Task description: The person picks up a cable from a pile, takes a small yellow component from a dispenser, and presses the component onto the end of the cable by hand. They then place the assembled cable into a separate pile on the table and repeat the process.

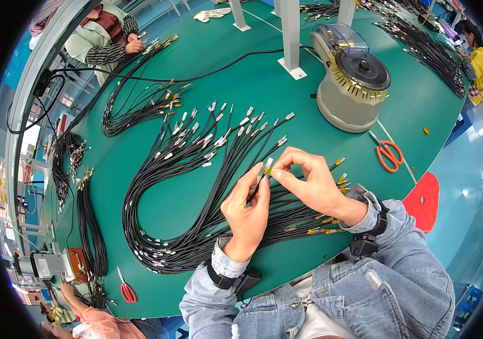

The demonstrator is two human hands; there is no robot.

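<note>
My left hand (246,213) pinches a black cable just below its silvery connector (268,162). A small piece of yellow tape (267,171) sits at the base of that connector. From the right, my right hand (309,179) closes thumb and forefinger on the tape, its fingertips almost meeting those of my left hand. Beneath and around both hands lies a large U-shaped bundle of black cables (134,226). The bundle's far ends carry bare silvery connectors (213,138), while yellow tape shows on the ends (323,230) near my right wrist.
A round tape dispenser (340,101) stands behind my right hand, near a grey post (291,45). Orange-handled scissors (388,156) lie at right, red-handled scissors (128,292) at front left. More cable bundles (90,231) rest on the green table (224,79). Other people work around its edges.
</note>
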